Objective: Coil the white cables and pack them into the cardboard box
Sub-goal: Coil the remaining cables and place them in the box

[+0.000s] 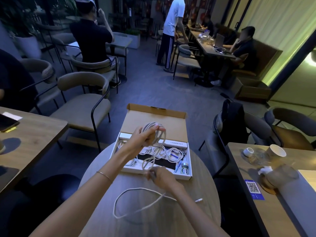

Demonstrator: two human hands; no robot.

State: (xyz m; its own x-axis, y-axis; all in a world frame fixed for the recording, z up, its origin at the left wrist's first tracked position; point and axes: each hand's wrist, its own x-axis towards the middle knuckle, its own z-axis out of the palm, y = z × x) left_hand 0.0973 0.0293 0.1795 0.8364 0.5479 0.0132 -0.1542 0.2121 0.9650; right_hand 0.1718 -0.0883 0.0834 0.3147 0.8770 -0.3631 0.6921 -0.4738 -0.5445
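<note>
Hands over round table [102, 168]: L hand [145, 135] raised, fingers curled round coil of white cable [158, 134] above open cardboard box [154, 120]. R hand [161, 177] pinches same cable lower, near box front edge. Loose tail loops on table toward plug. Coiled cables [174, 153] lie in box.

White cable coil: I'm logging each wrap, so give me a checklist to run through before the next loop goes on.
1. Left hand grips the white cable coil: ok.
2. Right hand pinches the feeding strand: ok.
3. Slack white cable on the round wooden table free of knots: ok, one open loop.
4. Cable's plug end lying free: ok.
5. Open cardboard box lid up: ok.
6. Free space in box for another coil: cannot tell.
</note>
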